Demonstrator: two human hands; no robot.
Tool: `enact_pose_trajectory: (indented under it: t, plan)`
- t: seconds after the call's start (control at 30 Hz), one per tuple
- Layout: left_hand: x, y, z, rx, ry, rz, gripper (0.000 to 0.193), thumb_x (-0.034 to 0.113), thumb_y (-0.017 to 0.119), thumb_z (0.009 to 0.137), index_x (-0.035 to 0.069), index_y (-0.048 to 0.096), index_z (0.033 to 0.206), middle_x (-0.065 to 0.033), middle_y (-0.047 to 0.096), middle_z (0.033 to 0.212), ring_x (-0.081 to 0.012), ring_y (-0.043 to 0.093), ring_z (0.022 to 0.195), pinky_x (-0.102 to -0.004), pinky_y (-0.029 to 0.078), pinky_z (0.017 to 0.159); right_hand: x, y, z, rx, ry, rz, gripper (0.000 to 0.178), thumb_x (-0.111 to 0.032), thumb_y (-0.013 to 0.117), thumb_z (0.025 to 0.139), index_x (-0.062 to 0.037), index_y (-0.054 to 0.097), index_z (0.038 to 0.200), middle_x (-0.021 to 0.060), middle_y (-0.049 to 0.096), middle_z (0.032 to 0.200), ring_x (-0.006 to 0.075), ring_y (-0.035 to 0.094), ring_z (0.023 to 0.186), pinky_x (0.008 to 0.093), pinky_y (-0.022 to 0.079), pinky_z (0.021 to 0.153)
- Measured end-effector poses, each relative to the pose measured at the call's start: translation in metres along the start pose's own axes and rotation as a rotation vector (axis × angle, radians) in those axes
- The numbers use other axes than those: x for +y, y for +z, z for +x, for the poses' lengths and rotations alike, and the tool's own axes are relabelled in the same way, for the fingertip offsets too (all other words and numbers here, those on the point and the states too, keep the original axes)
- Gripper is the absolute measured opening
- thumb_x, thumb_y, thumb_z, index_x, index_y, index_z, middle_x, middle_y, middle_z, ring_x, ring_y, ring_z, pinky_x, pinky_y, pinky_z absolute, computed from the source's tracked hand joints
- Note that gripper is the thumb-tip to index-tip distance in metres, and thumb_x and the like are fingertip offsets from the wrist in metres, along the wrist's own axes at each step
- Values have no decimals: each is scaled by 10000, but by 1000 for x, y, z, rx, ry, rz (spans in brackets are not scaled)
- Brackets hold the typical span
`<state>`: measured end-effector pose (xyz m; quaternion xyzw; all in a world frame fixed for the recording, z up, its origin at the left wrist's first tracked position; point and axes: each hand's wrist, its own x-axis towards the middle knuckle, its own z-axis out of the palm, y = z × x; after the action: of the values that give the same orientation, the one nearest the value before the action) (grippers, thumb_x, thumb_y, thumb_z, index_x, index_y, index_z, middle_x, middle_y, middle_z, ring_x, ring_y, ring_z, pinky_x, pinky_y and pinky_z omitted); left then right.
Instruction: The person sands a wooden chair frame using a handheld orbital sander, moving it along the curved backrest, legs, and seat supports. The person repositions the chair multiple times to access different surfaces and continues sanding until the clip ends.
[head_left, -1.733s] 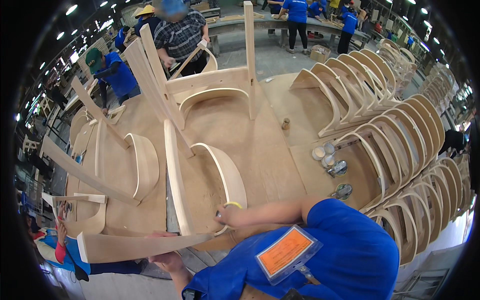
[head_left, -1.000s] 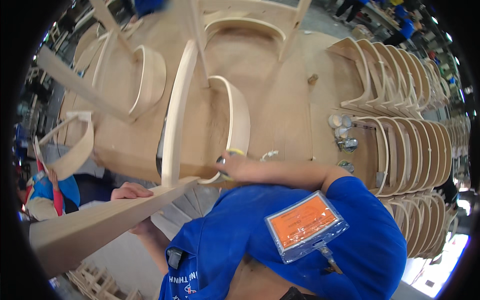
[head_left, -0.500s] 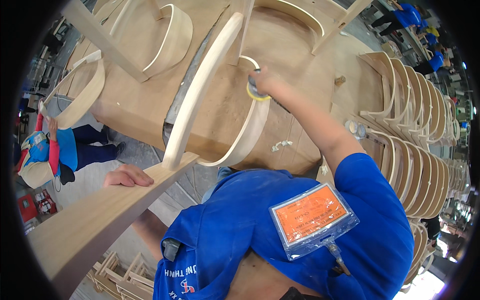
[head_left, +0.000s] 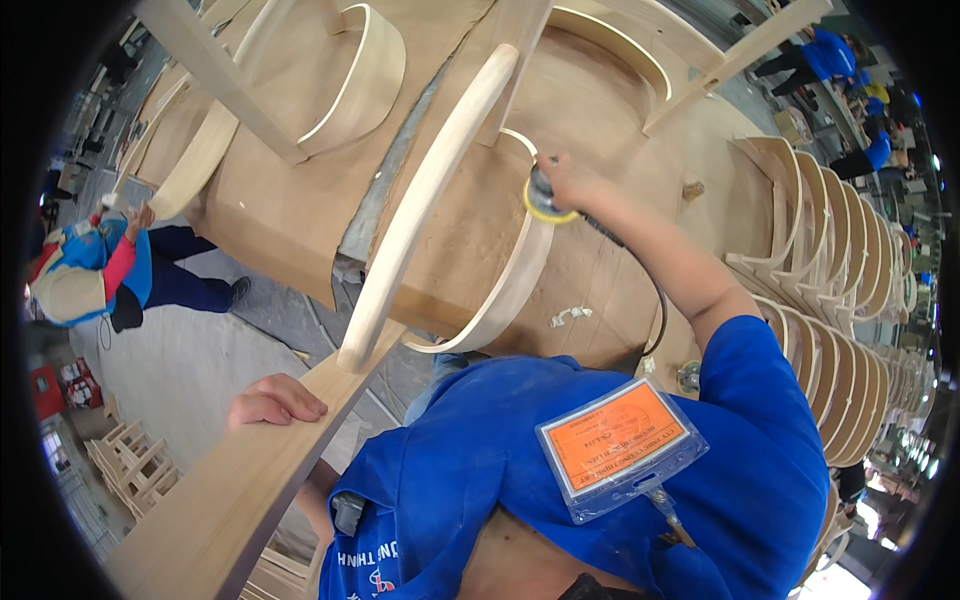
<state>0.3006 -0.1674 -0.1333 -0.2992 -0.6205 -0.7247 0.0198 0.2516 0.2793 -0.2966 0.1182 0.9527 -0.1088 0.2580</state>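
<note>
A pale wooden chair frame stretches across the cardboard-covered bench (head_left: 300, 230) toward me. It has a rounded bar (head_left: 430, 200), a wide flat board (head_left: 250, 480) at lower left and a curved bent-wood band (head_left: 495, 305). My left hand (head_left: 277, 402) wraps over the board's edge, its fingers lying across the top face. At the band's far right stretch, my right hand (head_left: 572, 183) is closed round a small round power sander (head_left: 543, 192) with a yellow-rimmed pad. The pad sits against or just over the band; exact contact is hard to make out.
A dark hose (head_left: 660, 310) trails from the sander past my right forearm. Stacked curved frames (head_left: 820, 230) stand at right. Other bent-wood pieces (head_left: 360, 85) rest farther along the bench. A co-worker (head_left: 110, 265) at left handles a curved part. A wooden plug (head_left: 692, 189) lies on the bench.
The view has shifted a little, moving the scene right and down. My right hand and the sander have come slightly nearer along the band. The co-worker's curved piece has changed its angle.
</note>
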Motion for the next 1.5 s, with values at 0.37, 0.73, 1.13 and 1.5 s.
enact_pose_trajectory:
  t: [0.37, 0.73, 1.13, 1.5]
  plan:
    - [3, 0, 1, 4, -36, -48, 310, 265, 630, 839, 38, 455, 722, -165, 575, 605, -244, 572, 523, -319, 478, 460, 17, -39, 146, 28, 46, -176, 744, -106, 692, 698, -95, 344, 1356, 276, 430, 1287, 428, 521, 1128, 436, 472, 917]
    - [9, 8, 9, -20, 2, 70, 276, 224, 579, 859, 50, 438, 700, -142, 548, 550, -235, 560, 476, -305, 455, 437, 22, -52, 133, -87, 39, -197, 684, -138, 652, 731, -85, 376, 1355, 252, 453, 1309, 404, 515, 1158, 444, 466, 939]
    - [11, 11, 11, -26, -21, 78, 281, 243, 581, 853, 55, 442, 697, -137, 549, 553, -234, 560, 489, -310, 463, 446, 33, -56, 139, -113, 41, -205, 799, -216, 721, 694, -130, 335, 1388, 205, 461, 1318, 379, 520, 1155, 448, 465, 940]
    - [11, 10, 14, -55, -4, 77, 276, 236, 575, 865, 55, 449, 698, -132, 556, 558, -223, 566, 497, -302, 466, 445, 44, -56, 145, -116, -39, -182, 884, -254, 765, 670, -142, 300, 1414, 215, 498, 1273, 375, 509, 1164, 438, 454, 947]
